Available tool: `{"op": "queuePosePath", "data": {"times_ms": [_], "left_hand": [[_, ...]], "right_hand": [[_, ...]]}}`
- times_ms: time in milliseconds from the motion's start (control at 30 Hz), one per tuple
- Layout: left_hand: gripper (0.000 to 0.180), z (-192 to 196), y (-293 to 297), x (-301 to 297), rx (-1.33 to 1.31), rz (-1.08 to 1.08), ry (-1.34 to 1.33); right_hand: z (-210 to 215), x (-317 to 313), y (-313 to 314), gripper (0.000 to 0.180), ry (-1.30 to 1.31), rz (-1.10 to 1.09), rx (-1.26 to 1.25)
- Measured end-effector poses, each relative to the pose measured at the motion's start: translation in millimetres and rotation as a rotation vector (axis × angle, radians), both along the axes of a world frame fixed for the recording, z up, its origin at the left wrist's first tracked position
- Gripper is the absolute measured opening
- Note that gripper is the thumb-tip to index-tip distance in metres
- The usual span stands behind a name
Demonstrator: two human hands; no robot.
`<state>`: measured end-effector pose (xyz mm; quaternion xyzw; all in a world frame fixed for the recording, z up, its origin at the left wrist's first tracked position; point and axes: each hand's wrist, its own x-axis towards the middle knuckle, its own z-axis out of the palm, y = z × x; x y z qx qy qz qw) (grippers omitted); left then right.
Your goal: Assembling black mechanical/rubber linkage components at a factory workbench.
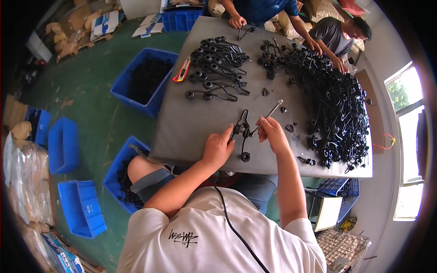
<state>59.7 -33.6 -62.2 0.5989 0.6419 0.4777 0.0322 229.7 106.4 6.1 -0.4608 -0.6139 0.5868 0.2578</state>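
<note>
At the near side of the grey table [175,136], my left hand [219,148] is closed on a black bracket-like part [245,116] with bent arms and a round end. My right hand [272,132] grips a slim silver wrench [274,108]. Its lower end meets the middle of the black part, while its thicker upper end points away to the right. Several small black pieces [290,128] lie just right of my right hand. Farther off to the left, similar black parts [214,68] with round ends are laid out in rows.
A large heap of black parts [339,104] covers the table's right side. A red utility knife [182,70] lies near the left edge. Blue bins [119,86] of black pieces stand on the floor at left. Two people work across the table, one person's hand [237,21] beside a part.
</note>
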Motion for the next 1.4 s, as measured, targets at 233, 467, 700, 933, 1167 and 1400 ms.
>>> {"op": "queuePosePath", "data": {"times_ms": [233,467,700,933,1167,1400], "left_hand": [[0.045,29.6,-90.8,-69.1,0.054,0.335,-0.199],[0.046,16.4,-279.9,-162.7,0.059,1.114,-0.196],[0.06,-108.5,-409.2,-172.8,-0.734,1.41,0.09],[0.053,-70.4,-332.6,-175.4,-0.437,1.249,-0.176],[0.045,52.4,-197.1,-153.7,0.115,0.896,0.001],[0.065,71.6,-55.3,-56.5,-0.019,0.02,0.263]], "right_hand": [[-12.4,26.8,35.6,0.033,-0.415,-0.12,0.376],[-14.4,-15.2,37.5,0.033,-0.393,-0.094,0.851],[-35.7,-128.0,61.2,0.065,-0.481,0.123,0.977],[-7.9,-159.7,108.6,0.054,-0.586,0.207,0.845],[37.9,-89.8,34.3,0.051,-0.3,0.281,0.78],[-22.6,-35.1,-36.0,0.067,-0.278,0.33,0.835]]}}
